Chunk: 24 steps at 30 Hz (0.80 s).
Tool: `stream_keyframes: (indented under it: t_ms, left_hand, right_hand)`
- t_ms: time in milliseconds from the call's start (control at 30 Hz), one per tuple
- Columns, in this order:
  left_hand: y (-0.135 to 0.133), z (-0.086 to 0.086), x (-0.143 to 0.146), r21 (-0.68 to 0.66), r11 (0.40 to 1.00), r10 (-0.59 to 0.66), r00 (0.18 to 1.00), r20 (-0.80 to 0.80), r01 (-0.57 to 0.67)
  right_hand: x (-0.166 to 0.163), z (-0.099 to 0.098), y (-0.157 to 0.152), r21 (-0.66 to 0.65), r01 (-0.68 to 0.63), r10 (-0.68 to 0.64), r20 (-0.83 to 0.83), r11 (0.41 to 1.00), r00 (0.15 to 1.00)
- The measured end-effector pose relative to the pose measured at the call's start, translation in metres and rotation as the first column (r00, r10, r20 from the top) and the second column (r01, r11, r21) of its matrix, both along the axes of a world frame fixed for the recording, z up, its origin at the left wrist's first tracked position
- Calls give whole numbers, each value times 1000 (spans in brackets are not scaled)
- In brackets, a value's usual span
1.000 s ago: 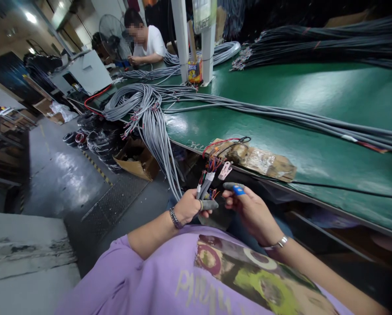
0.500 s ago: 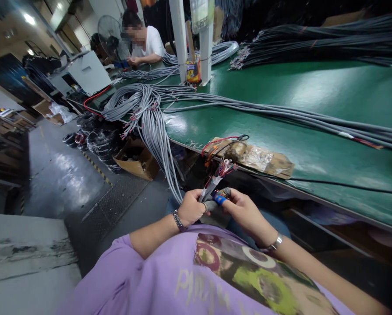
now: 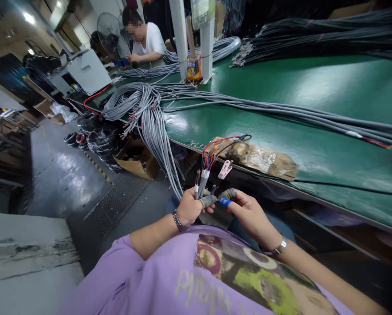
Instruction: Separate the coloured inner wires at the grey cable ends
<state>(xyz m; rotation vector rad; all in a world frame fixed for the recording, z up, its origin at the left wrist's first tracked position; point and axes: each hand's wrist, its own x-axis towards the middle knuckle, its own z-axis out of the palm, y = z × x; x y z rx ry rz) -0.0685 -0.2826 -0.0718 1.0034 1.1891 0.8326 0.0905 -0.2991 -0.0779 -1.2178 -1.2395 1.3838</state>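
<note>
My left hand is closed around a bunch of grey cables, their stripped ends pointing up. Above it, many-coloured thin wires fan out from the cut jackets, with white wrapping just below. To the right, my right hand pinches the tip of a thin reddish wire between thumb and finger, close to my left fingertips. Blue tape wraps the right thumb, and grey covers sit on some fingertips of both hands. A pink clip shows just above, at the table's edge.
Across the green table runs a long bundle of grey cables. A coiled heap of cables hangs over the near edge. A taped cardboard piece lies by the edge. A co-worker sits at the far end; a cardboard box stands below.
The held cable ends have swung leftward and more upright, uncovering the pink clip. My right hand has moved slightly right, drawing out a thin wire.
</note>
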Motion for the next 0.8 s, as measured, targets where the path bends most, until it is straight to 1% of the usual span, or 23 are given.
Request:
stream_keyframes:
  t_ms: [100,200,300,400,467,533,600,667,733,800]
  left_hand:
    - [1,-3,3,-1,1000,22,1000,-6,-22]
    - [0,-6,5,31,999,12,1000,1,-12]
    - [-1,-10,6,69,998,10,1000,8,-10]
    - [0,-9,5,74,997,22,1000,-5,-22]
    - [2,-6,3,52,998,-31,999,-25,32]
    - [4,-1,0,18,991,-135,990,-38,136]
    - [6,3,-2,-8,972,-234,972,-34,234]
    - [6,6,-4,-25,959,-284,959,-22,283]
    - [5,6,-4,-29,964,-266,964,-15,265]
    - [3,4,-2,-14,982,-190,982,-8,190]
  right_hand:
    - [0,1,5,13,-26,26,52,1000,998]
    - [-3,2,11,10,-40,39,96,999,995]
    - [-3,-1,14,2,-59,59,84,998,995]
    - [-2,-3,14,12,-75,75,51,997,996]
    - [1,-4,12,39,-73,71,60,997,996]
    - [3,-3,10,85,-90,82,88,992,993]
    - [6,0,9,150,-134,115,125,980,985]
    - [7,2,9,225,-166,126,181,960,975]
    - [6,3,9,259,-159,99,229,953,968]
    - [5,1,10,215,-103,56,216,971,975]
